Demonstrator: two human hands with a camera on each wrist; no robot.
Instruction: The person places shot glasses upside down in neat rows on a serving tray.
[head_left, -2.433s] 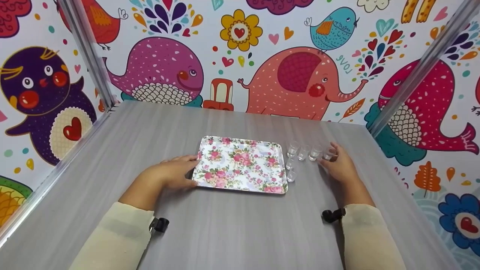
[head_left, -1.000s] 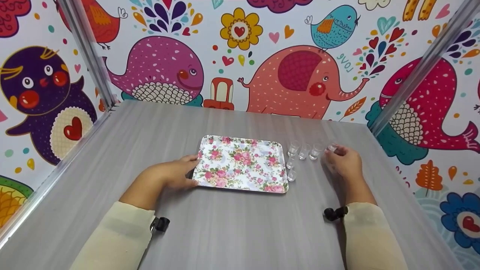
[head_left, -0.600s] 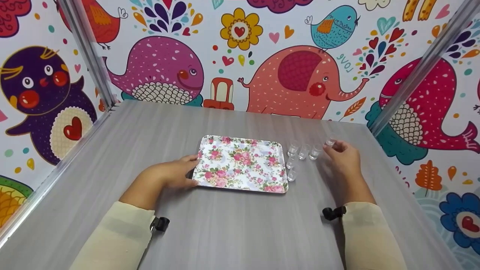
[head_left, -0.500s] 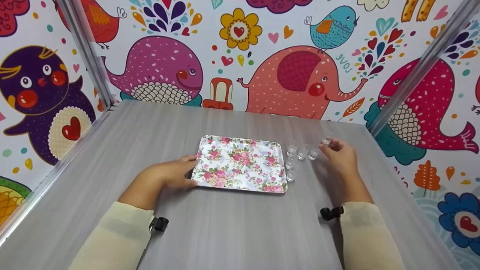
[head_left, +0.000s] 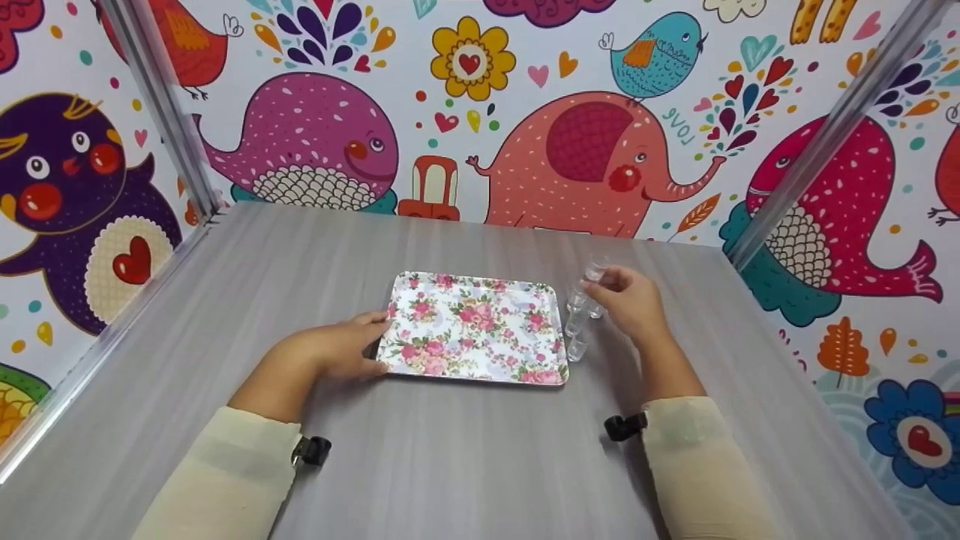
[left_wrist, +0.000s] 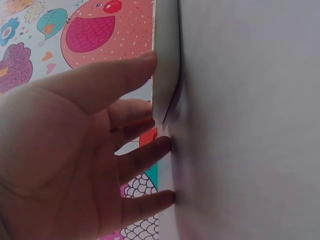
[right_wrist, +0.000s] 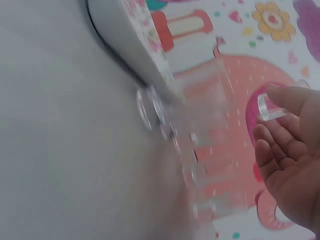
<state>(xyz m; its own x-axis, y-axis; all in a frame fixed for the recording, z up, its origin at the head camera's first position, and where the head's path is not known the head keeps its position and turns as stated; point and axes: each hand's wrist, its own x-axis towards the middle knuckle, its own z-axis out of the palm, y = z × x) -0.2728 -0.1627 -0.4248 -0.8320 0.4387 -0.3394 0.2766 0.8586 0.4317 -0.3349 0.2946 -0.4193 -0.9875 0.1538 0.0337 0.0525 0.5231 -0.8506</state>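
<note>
A floral tray (head_left: 472, 322) with a white ground and pink roses lies on the table. My left hand (head_left: 341, 349) rests at its left end; in the left wrist view the thumb (left_wrist: 117, 80) touches the rim and the lower fingertips meet the tabletop. Beyond the tray's far right corner, my right hand (head_left: 631, 304) pinches a small clear shot glass (head_left: 598, 268) between thumb and fingers, raised off the table. More shot glasses stand below it, including the nearest glass (head_left: 577, 348) beside the tray's right edge; the hand partly hides others. The right wrist view shows the held glass (right_wrist: 272, 107) tilted, apart from the standing glasses (right_wrist: 207, 167).
The grey wood-grain table (head_left: 465, 457) reaches back to a cartoon-printed wall (head_left: 517, 45). Metal posts, a left post (head_left: 161, 105) and a right post (head_left: 832, 142), stand at the back corners. Black wrist cameras sit at both cuffs.
The right hand has lifted the shot glass from the right end of the row and carried it left, above the other glasses. The left hand and the tray keep their places.
</note>
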